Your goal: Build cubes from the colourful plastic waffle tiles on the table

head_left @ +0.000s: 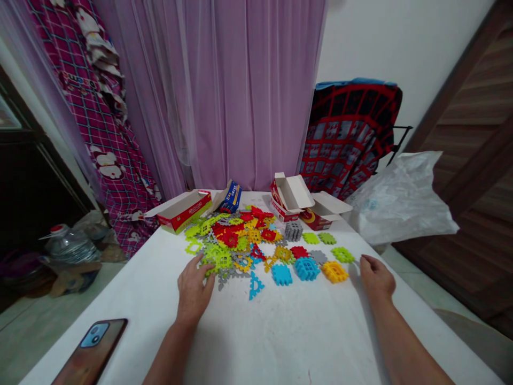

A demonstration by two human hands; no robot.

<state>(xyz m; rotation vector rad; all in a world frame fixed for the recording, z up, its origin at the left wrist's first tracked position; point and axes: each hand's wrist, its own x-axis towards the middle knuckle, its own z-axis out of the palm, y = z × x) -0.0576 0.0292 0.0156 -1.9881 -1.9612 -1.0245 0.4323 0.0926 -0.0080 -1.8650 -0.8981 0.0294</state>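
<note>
Head view: one camera, looking down over both forearms onto the desk [280, 331].
Left hand [195, 286]: palm down, grip spread and flat – fingertips touch the green tiles [218, 260] at the near edge of the pile; nothing is clasped.
Right hand [375, 278]: palm down on the bare desk top, grip loose, fingers slightly curled, holding nothing; the yellow tile [335, 271] lies just beside it, apparently not touching.
Pile of tiles [236, 238]: toothed plastic pieces in red, yellow, green and grey, heaped at mid-desk ahead of the left hand.
Loose pieces: two blue tiles [306, 267] and a blue triangle [255, 285] lie between the hands, singly.
Desk: white – a phone [90, 350] lies camera side up at the near left corner.
Far edge: a long red box [185, 211], a blue box [231, 197], and open red cartons [290, 198].
Right edge: crumpled clear plastic bag [401, 200].
Room: pink curtain [248, 91] behind; a red-and-black cloth [348, 133] draped to its right; a water bottle [70, 246] on the floor at left; a wooden door [481, 133] at right.
</note>
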